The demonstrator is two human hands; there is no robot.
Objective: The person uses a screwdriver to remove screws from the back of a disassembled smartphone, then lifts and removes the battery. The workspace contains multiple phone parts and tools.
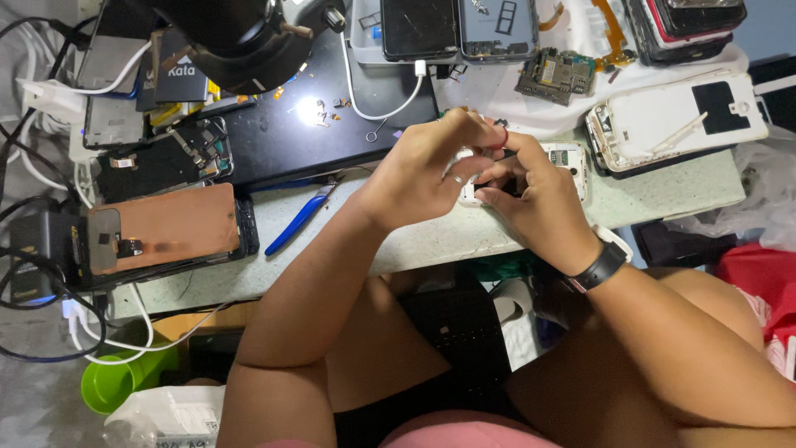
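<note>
Both hands meet over a small white phone point(567, 163) lying at the near edge of the pale tabletop point(431, 241). Left hand point(427, 166) curls over the phone's left end, grip clenched on it, a ring on one finger. Right hand point(539, 203) pinches the same phone from the near side, fingertips point(489, 176) pressed together on its edge; black wristband point(601, 267) on that wrist. Most of the phone is hidden under the hands, only the right end with an open slot area shows.

Places relative to the white phone: blue-handled tool point(300, 217) lies left of it on the tabletop, apart from the hands. Further left, a copper-coloured phone back panel point(166, 228) lies flat in a black frame. Up-left, a black work mat point(323, 124) with tiny loose screws and a bright light spot; a white cable point(383, 108) loops over it into a dark phone point(419, 29). Beyond the mat, a black microscope head point(240, 37), and a black rectangular battery pack with a white label point(181, 75) beside it. Up-right, a bare circuit board point(557, 75) on white cloth. Right, a large white tablet back cover point(676, 120) with a black square patch, just beside the phone. Far down-left, under the tabletop, a green cup point(112, 383) and a white package with dark print point(170, 415).
</note>
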